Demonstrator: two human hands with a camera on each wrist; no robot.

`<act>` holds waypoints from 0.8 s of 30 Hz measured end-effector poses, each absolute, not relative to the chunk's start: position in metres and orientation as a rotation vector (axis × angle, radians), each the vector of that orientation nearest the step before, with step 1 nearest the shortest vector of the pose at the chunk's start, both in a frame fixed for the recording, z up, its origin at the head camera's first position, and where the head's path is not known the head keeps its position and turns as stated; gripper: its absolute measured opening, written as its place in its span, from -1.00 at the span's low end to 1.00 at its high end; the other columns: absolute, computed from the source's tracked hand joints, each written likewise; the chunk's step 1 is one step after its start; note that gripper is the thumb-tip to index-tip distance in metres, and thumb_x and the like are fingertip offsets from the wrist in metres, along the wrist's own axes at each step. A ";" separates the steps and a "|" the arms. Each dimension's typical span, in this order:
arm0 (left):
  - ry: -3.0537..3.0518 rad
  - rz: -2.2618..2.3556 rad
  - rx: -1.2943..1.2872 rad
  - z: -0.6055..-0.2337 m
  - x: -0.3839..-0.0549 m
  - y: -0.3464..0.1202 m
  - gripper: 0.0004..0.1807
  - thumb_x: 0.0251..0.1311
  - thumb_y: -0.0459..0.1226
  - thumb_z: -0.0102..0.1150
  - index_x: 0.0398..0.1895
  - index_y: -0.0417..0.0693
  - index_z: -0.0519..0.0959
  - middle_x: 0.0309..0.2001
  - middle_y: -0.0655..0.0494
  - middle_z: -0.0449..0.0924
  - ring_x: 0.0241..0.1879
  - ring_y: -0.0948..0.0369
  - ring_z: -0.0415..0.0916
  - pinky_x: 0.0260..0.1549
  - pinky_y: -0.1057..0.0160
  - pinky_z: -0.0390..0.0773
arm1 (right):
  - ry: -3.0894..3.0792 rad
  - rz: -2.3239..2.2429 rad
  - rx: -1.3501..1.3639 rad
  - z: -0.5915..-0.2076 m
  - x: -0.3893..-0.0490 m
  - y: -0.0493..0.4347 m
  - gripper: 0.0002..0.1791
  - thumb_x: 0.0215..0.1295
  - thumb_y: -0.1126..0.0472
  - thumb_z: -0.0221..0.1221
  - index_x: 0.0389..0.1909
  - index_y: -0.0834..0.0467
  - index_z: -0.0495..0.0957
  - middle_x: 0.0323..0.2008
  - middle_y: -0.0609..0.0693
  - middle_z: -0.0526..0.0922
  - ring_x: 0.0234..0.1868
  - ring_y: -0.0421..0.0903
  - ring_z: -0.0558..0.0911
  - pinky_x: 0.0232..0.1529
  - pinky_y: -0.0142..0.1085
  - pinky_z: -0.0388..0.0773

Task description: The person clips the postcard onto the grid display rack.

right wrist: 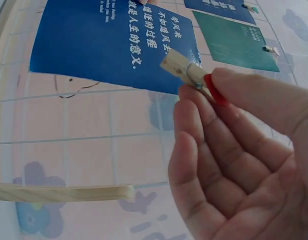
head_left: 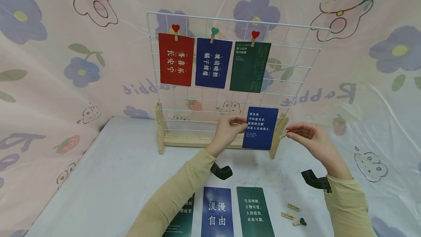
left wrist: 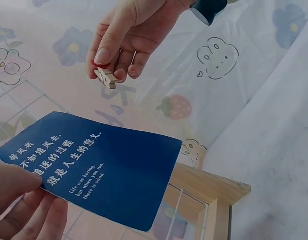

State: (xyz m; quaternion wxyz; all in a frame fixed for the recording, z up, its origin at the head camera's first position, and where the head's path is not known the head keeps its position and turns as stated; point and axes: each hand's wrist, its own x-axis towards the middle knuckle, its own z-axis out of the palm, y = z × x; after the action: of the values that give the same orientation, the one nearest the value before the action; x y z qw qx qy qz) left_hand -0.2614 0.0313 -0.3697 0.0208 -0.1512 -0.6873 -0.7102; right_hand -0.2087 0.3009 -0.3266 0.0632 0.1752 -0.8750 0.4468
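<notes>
My left hand (head_left: 228, 131) pinches a blue card (head_left: 261, 129) with white writing by its left edge, thumb on the front. The card is held before the lower right of a white wire grid rack (head_left: 204, 109). To its right, my right hand (head_left: 310, 138) pinches a small wooden clothespin (right wrist: 186, 70) with a red top between thumb and fingertips; the pin's free end points toward the card. On the upper grid hang a red card (head_left: 176, 61), another blue card (head_left: 213, 65) and a green card (head_left: 250, 68), each under a heart-topped clothespin.
The rack stands on wooden feet (head_left: 160, 131) joined by a wooden bar. Nearer me on the white table (head_left: 125, 178) lie a blue card (head_left: 217, 211), a green card (head_left: 254, 211) and a dark green card partly under my left sleeve. Several loose clothespins (head_left: 294, 207) lie at right.
</notes>
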 end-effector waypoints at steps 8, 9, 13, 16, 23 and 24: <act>-2.105 -2.178 -0.483 -0.349 -0.265 0.039 -0.85 0.18 -0.44 0.25 -0.18 -0.18 0.65 -0.28 0.10 0.61 -0.29 0.24 0.62 -0.26 0.36 0.62 | -2.562 1.394 0.562 -0.307 -0.212 0.303 -0.77 0.33 0.29 0.18 -0.04 0.27 0.55 -0.21 -0.10 0.68 -0.21 -0.28 0.64 -0.15 -0.55 0.51; -2.094 -2.172 -0.493 -0.347 -0.265 0.040 -0.85 0.17 -0.44 0.25 -0.18 -0.18 0.65 -0.29 0.10 0.61 -0.29 0.25 0.61 -0.26 0.35 0.62 | -2.548 1.405 0.567 -0.305 -0.213 0.303 -0.77 0.33 0.30 0.18 -0.03 0.26 0.56 -0.21 -0.10 0.68 -0.20 -0.27 0.64 -0.15 -0.56 0.51; -2.066 -2.132 -0.531 -0.336 -0.269 0.044 -0.85 0.17 -0.43 0.26 -0.18 -0.20 0.65 -0.31 0.11 0.61 -0.32 0.28 0.60 -0.28 0.36 0.63 | -2.493 1.449 0.545 -0.296 -0.216 0.303 -0.74 0.31 0.34 0.19 0.00 0.26 0.56 -0.20 -0.06 0.68 -0.21 -0.24 0.63 -0.17 -0.54 0.52; -2.066 -2.098 -0.549 -0.326 -0.272 0.046 -0.85 0.18 -0.42 0.26 -0.17 -0.21 0.65 -0.31 0.13 0.61 -0.34 0.29 0.59 -0.30 0.38 0.63 | -2.477 1.430 0.488 -0.286 -0.217 0.300 -0.72 0.30 0.31 0.21 0.01 0.27 0.55 -0.21 -0.11 0.68 -0.21 -0.24 0.63 -0.16 -0.54 0.52; -2.046 -2.008 -0.601 -0.304 -0.276 0.050 -0.85 0.18 -0.41 0.26 -0.18 -0.20 0.66 -0.32 0.10 0.63 -0.36 0.29 0.60 -0.32 0.39 0.62 | -2.427 1.394 0.471 -0.262 -0.223 0.298 -0.72 0.30 0.32 0.20 0.00 0.35 0.54 -0.20 -0.15 0.68 -0.18 -0.27 0.63 -0.14 -0.56 0.50; -2.036 -2.002 -0.611 -0.301 -0.276 0.050 -0.86 0.18 -0.41 0.27 -0.19 -0.20 0.67 -0.32 0.09 0.63 -0.37 0.29 0.61 -0.33 0.39 0.62 | -2.410 1.405 0.483 -0.259 -0.223 0.298 -0.70 0.30 0.32 0.21 0.00 0.37 0.54 -0.20 -0.14 0.68 -0.18 -0.25 0.63 -0.13 -0.55 0.50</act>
State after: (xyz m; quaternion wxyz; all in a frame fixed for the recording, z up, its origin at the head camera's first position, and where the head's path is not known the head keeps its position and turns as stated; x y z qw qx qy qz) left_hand -0.2760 0.0499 -0.3010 0.1109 -0.2080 -0.6929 -0.6814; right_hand -0.2233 0.2976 -0.2590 0.1548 0.1685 -0.8410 0.4902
